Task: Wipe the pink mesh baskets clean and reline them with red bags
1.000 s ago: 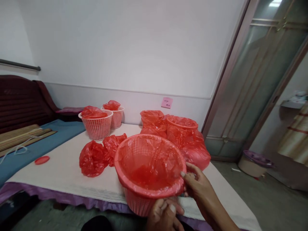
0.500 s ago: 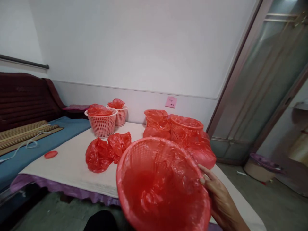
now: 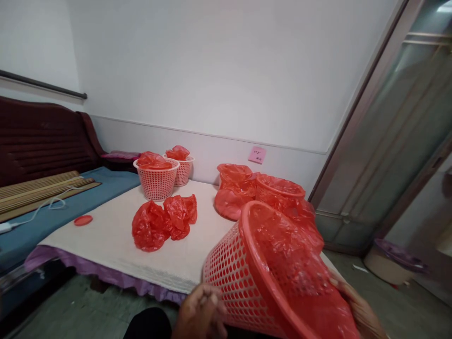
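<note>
A pink plastic mesh basket (image 3: 235, 278), lined with a red plastic bag (image 3: 300, 249) folded over its rim, is tilted on its side at the table's front edge. My right hand (image 3: 356, 306) grips its right rim through the bag; the bag hides part of the fingers. Close beside the basket's left wall is my left hand (image 3: 203, 310), its fingers loosely bent and somewhat blurred, with nothing seen in them. I cannot tell whether it touches the mesh. Two crumpled red bags, one on the left (image 3: 150, 228) and one on the right (image 3: 181, 214), lie on the table.
Two baskets, a front one (image 3: 157, 183) and a rear one (image 3: 182, 172), hold red bags at the back left. Bag-lined baskets (image 3: 278, 186) stand at the back right. A small red ring-like piece (image 3: 83, 220) lies on the white tabletop (image 3: 102, 245). A bin (image 3: 388, 263) stands on the floor.
The basket has tipped over to the right, so its outer mesh side now faces me. My left hand has come into view beside it. My right hand has moved right and down with the rim.
</note>
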Demonstrator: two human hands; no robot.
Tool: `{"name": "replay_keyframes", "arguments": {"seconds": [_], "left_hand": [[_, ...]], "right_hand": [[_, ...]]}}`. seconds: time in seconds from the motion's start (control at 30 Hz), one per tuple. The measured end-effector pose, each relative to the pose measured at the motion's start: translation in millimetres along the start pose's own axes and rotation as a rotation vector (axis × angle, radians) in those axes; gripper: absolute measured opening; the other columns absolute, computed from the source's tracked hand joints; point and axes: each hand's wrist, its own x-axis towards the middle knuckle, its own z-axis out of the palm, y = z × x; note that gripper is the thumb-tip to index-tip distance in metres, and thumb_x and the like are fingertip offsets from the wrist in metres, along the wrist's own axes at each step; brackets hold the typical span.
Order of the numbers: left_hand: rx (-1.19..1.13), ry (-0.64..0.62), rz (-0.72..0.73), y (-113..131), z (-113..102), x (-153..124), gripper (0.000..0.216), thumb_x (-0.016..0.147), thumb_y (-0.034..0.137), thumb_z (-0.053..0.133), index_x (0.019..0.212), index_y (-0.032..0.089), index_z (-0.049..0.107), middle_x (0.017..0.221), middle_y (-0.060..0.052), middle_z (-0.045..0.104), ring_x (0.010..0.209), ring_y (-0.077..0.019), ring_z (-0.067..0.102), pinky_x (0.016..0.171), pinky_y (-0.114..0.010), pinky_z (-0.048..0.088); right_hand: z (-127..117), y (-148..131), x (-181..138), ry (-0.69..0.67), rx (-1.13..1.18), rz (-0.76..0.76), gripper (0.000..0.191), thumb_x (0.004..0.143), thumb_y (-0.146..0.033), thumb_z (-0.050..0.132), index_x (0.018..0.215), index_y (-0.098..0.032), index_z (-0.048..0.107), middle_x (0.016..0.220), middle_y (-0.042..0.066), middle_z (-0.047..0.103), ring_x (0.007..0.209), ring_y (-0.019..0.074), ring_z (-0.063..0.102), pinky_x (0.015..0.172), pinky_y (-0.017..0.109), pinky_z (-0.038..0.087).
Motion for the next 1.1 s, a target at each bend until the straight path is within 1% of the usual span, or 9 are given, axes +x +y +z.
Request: {"name": "replay_keyframes", "arguments": {"seconds": [0.1,0.2,0.3,0.47,0.6,0.77,0.87,0.97,1.1], "left_hand": [[-0.013,0.055,0.098,37.9,15.3,16.5,0.045,0.071,0.056,0.069,0.09,0.017,0.06,0.074,-0.001,0.062,0.052,-0.0119,0.059,0.041,-0.022,0.045],[-0.025,-0.006,0.16,70.4,34.0,29.8,0.038,0.078,0.052,0.064,0.089,0.016,0.059,0.086,-0.002,0.06,0.056,-0.0092,0.059,0.042,-0.02,0.046],[-0.043,-0.101,0.176,86.9,47.3,42.8,0.035,0.08,0.049,0.064,0.088,0.015,0.061,0.088,-0.002,0.06,0.059,-0.0076,0.057,0.043,-0.018,0.045],[-0.093,-0.174,0.124,92.1,53.8,58.6,0.031,0.074,0.043,0.072,0.076,0.014,0.06,0.066,0.001,0.056,0.053,-0.0056,0.051,0.044,-0.015,0.041],[-0.141,-0.15,0.108,91.7,50.5,60.2,0.026,0.074,0.036,0.073,0.071,0.015,0.057,0.066,0.002,0.058,0.053,-0.005,0.052,0.049,-0.016,0.044],[-0.198,-0.128,0.077,86.7,47.8,58.0,0.023,0.076,0.031,0.071,0.072,0.016,0.054,0.064,0.002,0.06,0.053,-0.0061,0.055,0.054,-0.019,0.046],[-0.257,-0.126,0.051,84.7,49.0,57.2,0.02,0.078,0.027,0.068,0.072,0.016,0.052,0.062,0.003,0.06,0.052,-0.0056,0.056,0.054,-0.018,0.046],[-0.3,-0.148,0.028,84.9,51.2,55.7,0.017,0.079,0.025,0.067,0.075,0.016,0.053,0.063,0.002,0.061,0.052,-0.0063,0.056,0.054,-0.019,0.047],[-0.341,-0.194,0.01,84.6,52.9,53.6,0.013,0.082,0.022,0.064,0.076,0.014,0.056,0.065,0.0,0.062,0.055,-0.0074,0.058,0.057,-0.021,0.05]], "right_hand": [[-0.6,0.8,0.7,0.01,-0.041,-0.015,0.059,0.056,-0.019,0.079,0.113,-0.029,0.068,0.095,0.008,0.076,0.071,0.0297,0.073,0.069,0.042,0.059],[-1.3,0.7,0.7,-0.027,-0.045,-0.003,0.067,0.057,-0.019,0.08,0.121,-0.032,0.064,0.092,0.006,0.077,0.069,0.0264,0.073,0.068,0.038,0.058],[0.5,-0.2,-1.5,-0.046,-0.011,0.01,0.067,0.057,-0.016,0.08,0.12,-0.032,0.064,0.091,0.005,0.077,0.069,0.0251,0.073,0.065,0.035,0.058],[13.1,-1.3,-10.0,-0.116,-0.058,-0.009,0.067,0.059,-0.019,0.08,0.122,-0.033,0.063,0.102,0.006,0.075,0.075,0.0271,0.073,0.071,0.039,0.058],[18.2,-1.2,-12.9,-0.151,-0.054,-0.018,0.07,0.058,-0.017,0.08,0.124,-0.032,0.062,0.102,0.006,0.075,0.074,0.0272,0.073,0.072,0.04,0.058],[14.9,-1.9,-11.7,-0.109,-0.003,0.011,0.058,0.058,-0.015,0.08,0.112,-0.032,0.068,0.097,0.006,0.076,0.072,0.0267,0.073,0.069,0.039,0.058],[15.4,-1.8,-11.9,-0.152,-0.005,0.007,0.052,0.059,-0.014,0.08,0.107,-0.03,0.07,0.094,0.007,0.076,0.071,0.027,0.073,0.068,0.04,0.058],[18.7,-1.4,-12.8,-0.196,-0.002,0.009,0.047,0.062,-0.015,0.079,0.106,-0.028,0.07,0.097,0.008,0.076,0.075,0.0277,0.073,0.07,0.041,0.058],[21.9,-1.2,-14.1,-0.173,0.022,0.021,0.043,0.061,-0.015,0.079,0.102,-0.026,0.071,0.097,0.009,0.076,0.075,0.0279,0.073,0.069,0.041,0.058]]}}
